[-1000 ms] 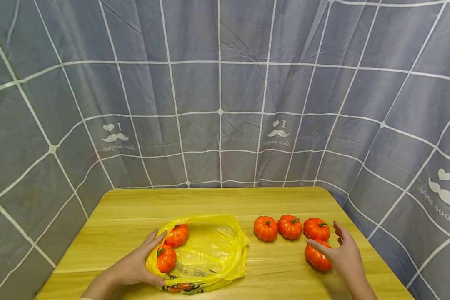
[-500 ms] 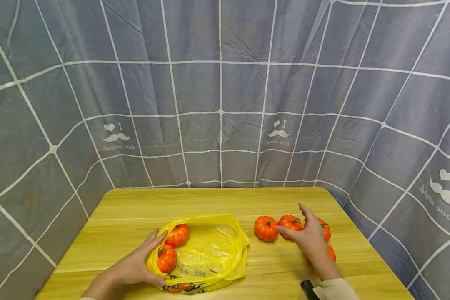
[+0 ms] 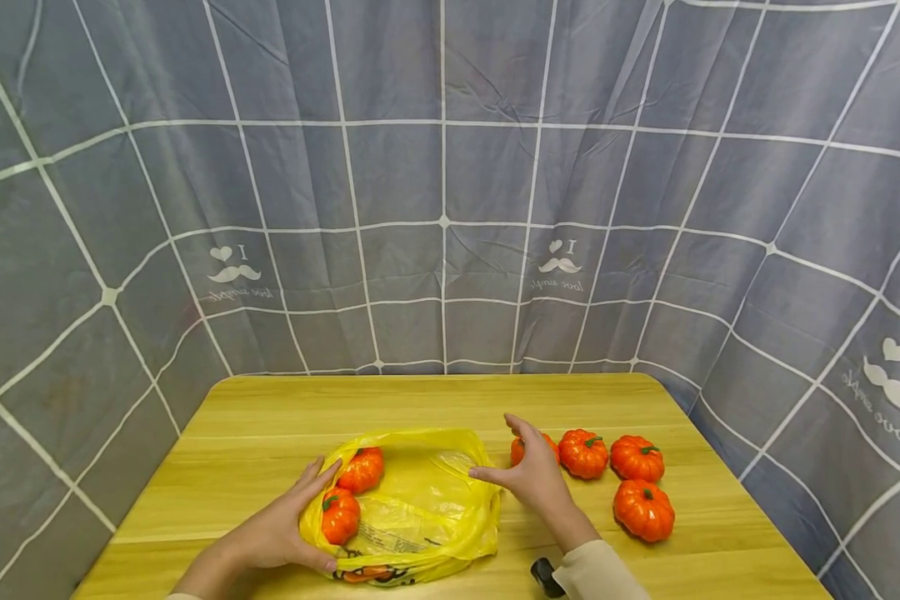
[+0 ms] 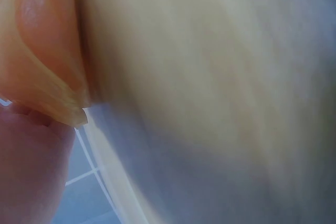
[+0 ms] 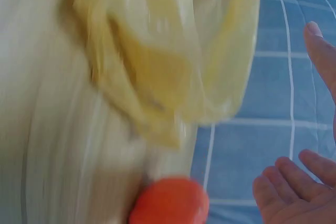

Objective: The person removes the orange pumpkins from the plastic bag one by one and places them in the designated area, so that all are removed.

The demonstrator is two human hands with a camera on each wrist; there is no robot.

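Note:
A yellow plastic bag (image 3: 427, 492) lies on the table with its mouth spread wide. Inside its left end sit two small orange pumpkins, one at the back (image 3: 362, 470) and one in front (image 3: 341, 517). My left hand (image 3: 288, 525) rests against the bag's left side, fingers and thumb spread wide along the rim. Over the bag's right edge hovers my right hand (image 3: 534, 479), thumb and fingers apart, holding nothing. It partly hides the nearest loose pumpkin (image 3: 520, 452). In the right wrist view, the bag (image 5: 163, 61) and a pumpkin (image 5: 170, 203) lie beside that hand.
More pumpkins stand at the right of the wooden table (image 3: 435, 404): one in the back row (image 3: 583, 454), one beside it (image 3: 637, 458) and one in front (image 3: 644, 510). A grey checked curtain (image 3: 442, 183) surrounds the table's back and sides.
My right hand has moved left from the pumpkins at the right, past the back row, to the bag's right edge. My left hand stays at the bag.

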